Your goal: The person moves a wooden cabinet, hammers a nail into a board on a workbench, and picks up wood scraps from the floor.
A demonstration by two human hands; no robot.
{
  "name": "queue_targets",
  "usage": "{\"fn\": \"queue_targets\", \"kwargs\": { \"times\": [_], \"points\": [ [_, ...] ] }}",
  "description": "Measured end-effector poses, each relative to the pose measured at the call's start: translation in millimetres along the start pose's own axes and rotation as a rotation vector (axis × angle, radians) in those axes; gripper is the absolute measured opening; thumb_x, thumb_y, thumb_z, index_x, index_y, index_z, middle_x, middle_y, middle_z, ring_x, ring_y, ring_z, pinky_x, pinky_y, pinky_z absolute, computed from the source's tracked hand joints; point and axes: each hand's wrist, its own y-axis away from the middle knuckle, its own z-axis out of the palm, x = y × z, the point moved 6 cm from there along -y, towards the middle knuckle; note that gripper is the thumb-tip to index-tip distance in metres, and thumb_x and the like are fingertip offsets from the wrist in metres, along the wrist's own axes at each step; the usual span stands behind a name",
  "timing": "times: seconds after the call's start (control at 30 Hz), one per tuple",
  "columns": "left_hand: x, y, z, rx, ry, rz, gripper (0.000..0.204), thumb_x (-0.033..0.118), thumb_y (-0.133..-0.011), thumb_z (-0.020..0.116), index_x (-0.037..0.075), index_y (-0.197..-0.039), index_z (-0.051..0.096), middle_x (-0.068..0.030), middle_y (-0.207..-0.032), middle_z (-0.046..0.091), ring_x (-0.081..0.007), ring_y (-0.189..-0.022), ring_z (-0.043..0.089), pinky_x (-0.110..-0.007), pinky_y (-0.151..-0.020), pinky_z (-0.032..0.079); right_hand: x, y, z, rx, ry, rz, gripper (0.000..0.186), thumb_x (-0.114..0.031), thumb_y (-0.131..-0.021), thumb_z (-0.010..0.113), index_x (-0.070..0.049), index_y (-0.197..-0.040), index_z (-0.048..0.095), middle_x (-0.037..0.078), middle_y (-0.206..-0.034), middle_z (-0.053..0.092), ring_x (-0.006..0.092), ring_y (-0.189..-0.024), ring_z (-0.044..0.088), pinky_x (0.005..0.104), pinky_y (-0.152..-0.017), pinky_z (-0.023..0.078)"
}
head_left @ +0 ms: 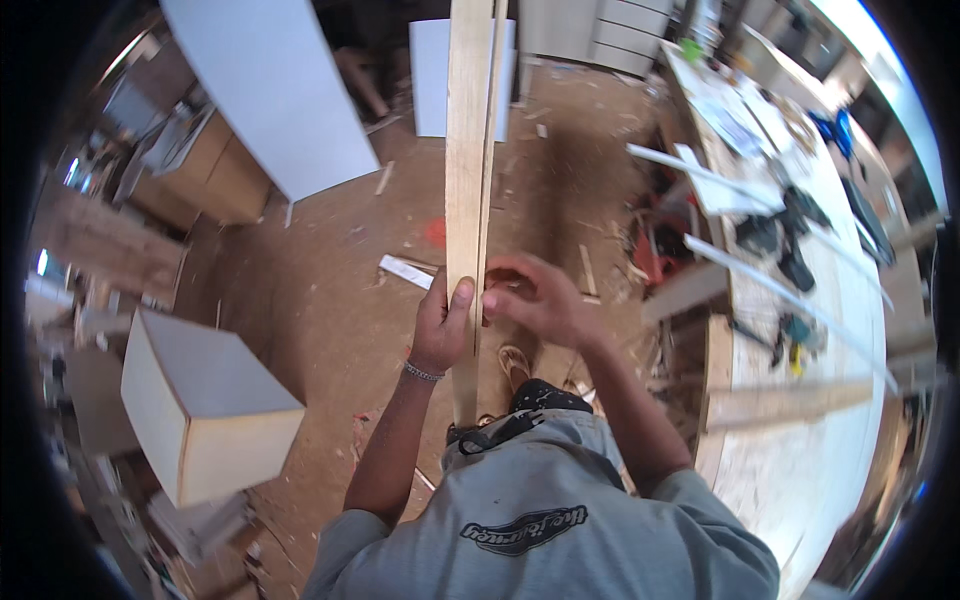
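Two long pale wooden strips stand close together in front of me, running from near my feet up past the top of the view. My left hand [446,322] is closed around the wider wooden strip [465,150], its thumb lying on the broad face. Along that strip's right side shows the thinner wooden strip [491,150]. Beside the right edge is my right hand [540,303], slightly blurred. Its thumb and forefinger are curved and apart, with the fingertips at the wood's edge. Where the other right fingers end is partly hidden.
At right, a long workbench [800,450] bears power tools [785,235], papers and thin white strips [790,300]. A white box-like panel piece [215,400] stands at left. A large white panel [270,90] leans farther back. Wood scraps [405,271] litter the brown floor.
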Motion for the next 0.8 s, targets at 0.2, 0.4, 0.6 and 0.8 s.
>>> {"fn": "queue_targets", "kwargs": {
  "times": [0.2, 0.4, 0.6, 0.8],
  "points": [
    [10.3, -36.2, -62.9, 0.373, -0.153, -0.066, 0.05, 0.041, -0.109, 0.041, -0.001, -0.131, 0.056, -0.0085, -0.105, 0.066, -0.0149, -0.096, 0.062, -0.032, -0.086, 0.052, 5.5, -115.9, 45.3, -0.281, 0.069, -0.069, 0.035, -0.018, -0.093, 0.074, 0.004, -0.117, 0.061, 0.008, -0.103, 0.063, 0.0111, -0.087, 0.063, 0.0275, -0.078, 0.052],
    [8.4, -52.0, -129.7, 0.696, -0.304, -0.086, 0.061, 0.051, -0.107, 0.044, -0.005, -0.121, 0.062, -0.0105, -0.106, 0.068, -0.0157, -0.098, 0.062, -0.032, -0.088, 0.05, 14.9, -192.6, 98.4, -0.543, 0.05, -0.043, 0.031, -0.022, -0.094, 0.073, 0.003, -0.106, 0.059, 0.01, -0.095, 0.066, 0.0149, -0.082, 0.067, 0.029, -0.073, 0.054],
    [-8.2, -52.0, -192.5, 0.904, -0.382, -0.159, 0.068, 0.056, -0.106, 0.04, -0.007, -0.116, 0.064, -0.0112, -0.094, 0.069, -0.0185, -0.091, 0.065, -0.033, -0.083, 0.052, 24.8, -241.0, 161.5, -0.666, 0.104, 0.045, 0.03, -0.018, -0.094, 0.071, 0.005, -0.106, 0.057, 0.011, -0.095, 0.068, 0.0183, -0.087, 0.071, 0.0317, -0.071, 0.062],
    [-47.5, -52.1, -295.3, 1.083, -0.291, -0.167, 0.069, 0.061, -0.103, 0.041, -0.004, -0.103, 0.065, -0.0084, -0.075, 0.065, -0.016, -0.068, 0.066, -0.031, -0.064, 0.053, 27.5, -295.0, 243.7, -0.683, 0.151, 0.04, 0.026, -0.013, -0.095, 0.07, 0.006, -0.108, 0.057, 0.013, -0.099, 0.067, 0.0174, -0.092, 0.071, 0.0314, -0.072, 0.063]
  ]
}}
